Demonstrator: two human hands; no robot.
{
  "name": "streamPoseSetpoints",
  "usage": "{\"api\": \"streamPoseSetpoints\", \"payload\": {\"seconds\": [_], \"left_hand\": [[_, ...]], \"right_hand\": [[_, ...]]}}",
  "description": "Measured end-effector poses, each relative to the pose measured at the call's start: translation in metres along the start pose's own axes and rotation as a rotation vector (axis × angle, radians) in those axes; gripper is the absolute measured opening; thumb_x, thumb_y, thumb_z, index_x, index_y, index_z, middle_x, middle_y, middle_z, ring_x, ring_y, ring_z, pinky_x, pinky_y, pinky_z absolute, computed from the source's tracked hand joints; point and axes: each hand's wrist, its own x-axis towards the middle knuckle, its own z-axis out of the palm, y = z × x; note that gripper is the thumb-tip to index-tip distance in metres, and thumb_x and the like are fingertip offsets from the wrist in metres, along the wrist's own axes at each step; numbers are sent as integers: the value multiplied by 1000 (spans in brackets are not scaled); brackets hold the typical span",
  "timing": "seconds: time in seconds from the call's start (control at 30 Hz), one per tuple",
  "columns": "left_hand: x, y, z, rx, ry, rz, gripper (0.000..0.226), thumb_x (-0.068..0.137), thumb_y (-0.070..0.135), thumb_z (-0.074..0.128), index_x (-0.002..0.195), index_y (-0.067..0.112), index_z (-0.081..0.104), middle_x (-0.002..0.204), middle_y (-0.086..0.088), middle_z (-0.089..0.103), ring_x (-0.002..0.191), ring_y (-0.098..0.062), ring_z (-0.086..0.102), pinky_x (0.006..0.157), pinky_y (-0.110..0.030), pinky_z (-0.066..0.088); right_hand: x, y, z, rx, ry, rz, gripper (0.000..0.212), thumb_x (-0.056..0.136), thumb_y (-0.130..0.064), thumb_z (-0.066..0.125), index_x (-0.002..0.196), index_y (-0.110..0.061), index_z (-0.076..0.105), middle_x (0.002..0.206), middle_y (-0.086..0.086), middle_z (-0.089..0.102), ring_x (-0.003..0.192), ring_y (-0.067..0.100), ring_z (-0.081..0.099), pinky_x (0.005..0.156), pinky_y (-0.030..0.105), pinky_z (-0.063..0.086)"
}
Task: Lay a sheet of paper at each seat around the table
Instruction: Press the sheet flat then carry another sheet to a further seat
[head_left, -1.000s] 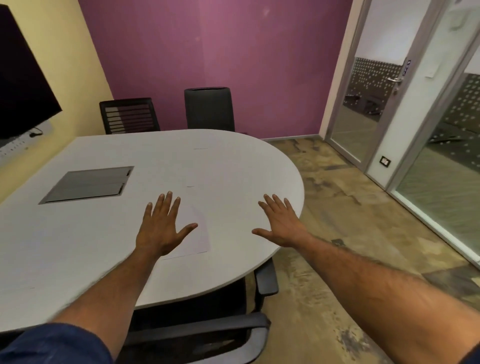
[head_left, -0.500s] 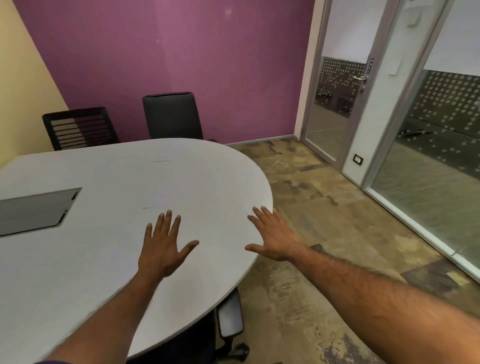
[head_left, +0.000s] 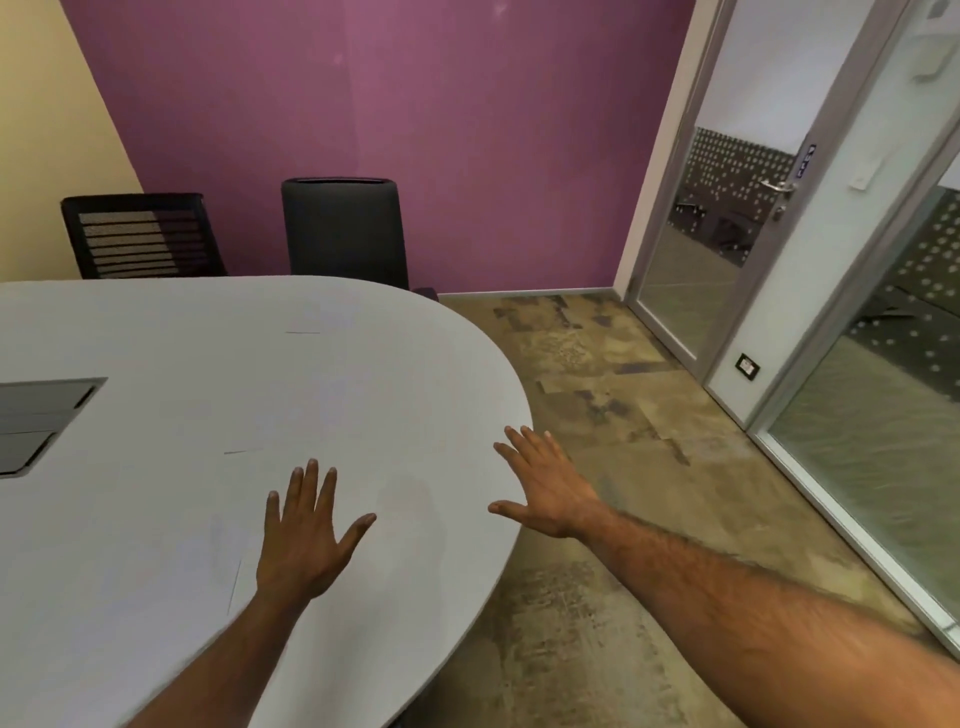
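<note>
At the far left edge of the frame, mid-height, a grey recessed panel (head_left: 39, 423) is set flush into the table (head_left: 156, 353), a pale oval top that fills the left and centre of the frame and curves away at centre right. In the upper left, a black mesh-backed chair (head_left: 140, 236) stands at the table's far edge against the yellow wall; just right of it, a black solid-backed chair (head_left: 345, 231) stands before the purple wall. White sheets of paper are hard to separate from the pale top: faint edge lines show one sheet (head_left: 311, 395) at centre frame in front of the solid-backed chair, and a second sheet (head_left: 171, 561) at lower left, its right edge just left of the left wrist. Their full outlines cannot be made out. The left hand (head_left: 304, 540), lower centre, is palm down over the table with fingers straight and thumb spread, holding nothing; contact with the surface cannot be confirmed. The right hand (head_left: 548, 491), right of centre, is likewise flat and spread, empty, at the table's curved rim, mostly over the floor. At the right of the frame, a glass door (head_left: 727, 249) with a metal handle stands in an aluminium frame beside frosted glass panels, above a patterned brown carpet (head_left: 623, 415).
</note>
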Motion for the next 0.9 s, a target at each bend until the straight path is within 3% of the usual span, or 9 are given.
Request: {"api": "streamPoseSetpoints", "payload": {"seconds": [0.17,0.53,0.9], "left_hand": [[34,15,14,24,9,-49,106,74,85,-1,156,17,6,163,-4,-9,151,-19,-10,123,-48,-3],[117,69,38,71,3,-348,108,72,86,-3,156,18,2,164,-4,-11,151,-19,-13,123,-48,-3],[173,96,59,86,29,-632,103,76,85,-4,156,21,-1,164,-2,-15,150,-17,-17,123,-47,-3]], "right_hand": [[49,51,6,-10,-20,-66,88,90,-70,37,157,-21,7,166,5,-5,152,22,-9,121,40,-10],[207,166,23,40,-35,-298,88,91,-71,33,157,-19,6,166,5,-6,153,22,-9,123,41,-7],[349,185,43,78,-120,-575,87,91,-70,34,157,-20,8,166,3,-5,153,20,-8,122,39,-7]]}}
